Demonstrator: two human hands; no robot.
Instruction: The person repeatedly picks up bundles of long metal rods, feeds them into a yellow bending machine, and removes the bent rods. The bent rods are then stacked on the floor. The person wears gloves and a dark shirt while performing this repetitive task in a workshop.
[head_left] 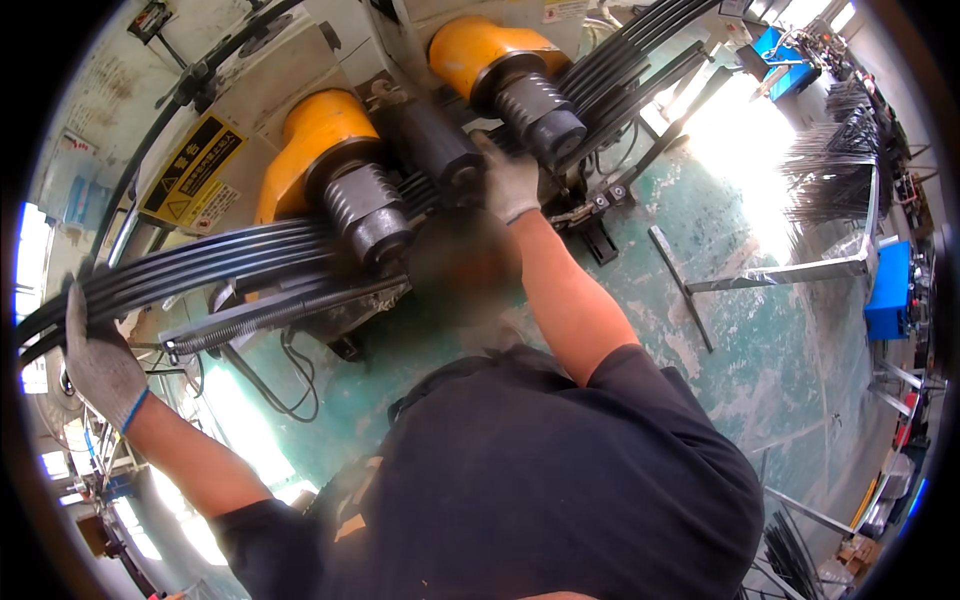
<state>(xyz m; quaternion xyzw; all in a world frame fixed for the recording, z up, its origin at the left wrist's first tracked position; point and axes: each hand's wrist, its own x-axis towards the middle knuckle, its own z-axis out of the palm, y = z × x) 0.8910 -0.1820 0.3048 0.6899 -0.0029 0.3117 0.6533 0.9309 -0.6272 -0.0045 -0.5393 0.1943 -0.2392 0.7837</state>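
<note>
Several long black metal bars (pixel 230 250) run side by side through a machine, from the left edge up to the top right. My left hand (pixel 103 370), in a grey knit glove with a blue cuff edge, is closed round the bars near their left end. My right hand (pixel 511 183), also gloved, is closed on the bars between the black central block (pixel 430 145) and the right ridged roller (pixel 540 112); some of its fingers are hidden. A left ridged roller (pixel 365 210) stands in front of the bars. Both rollers are fixed to orange housings (pixel 318 145).
A yellow and black warning label (pixel 193 170) is on the pale machine body. Below the bars sits a spring-wrapped rod (pixel 270 315). A metal frame (pixel 780 277) with a stack of thin rods (pixel 835 165) stands right, beside a blue box (pixel 888 290). A blurred dark patch hides part of the machine's middle.
</note>
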